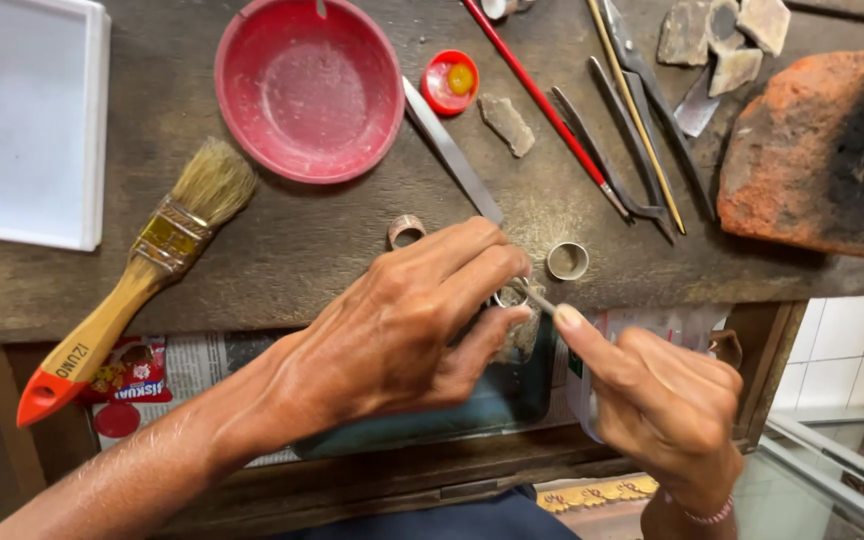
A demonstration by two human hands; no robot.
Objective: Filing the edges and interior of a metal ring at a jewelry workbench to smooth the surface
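**Small metal ring pinched at the bench edge, thin tool applied**

The worn, dark wooden workbench (282,250) carries the largest items: a white square tray (27,120) at the far left, a scorched orange brick block (812,160) at the far right, a round red plastic bowl (309,88) between them, and a wooden-handled paintbrush with an orange tip (137,275) lying diagonally.

My left hand (402,325) is curled, thumb and fingers pressed together around a small grey metal ring (512,295) held just off the bench's front edge. My right hand (667,400) pinches a thin metal rod-like tool (542,302), its tip touching the ring.

I judge the ring light, stiff and smooth, so liable to slip or roll; the hold belongs on its outer wall, opposite sides, leaving the rim exposed. Two similar rings lie loose nearby: a silver band (568,260) and a coppery band (405,231).
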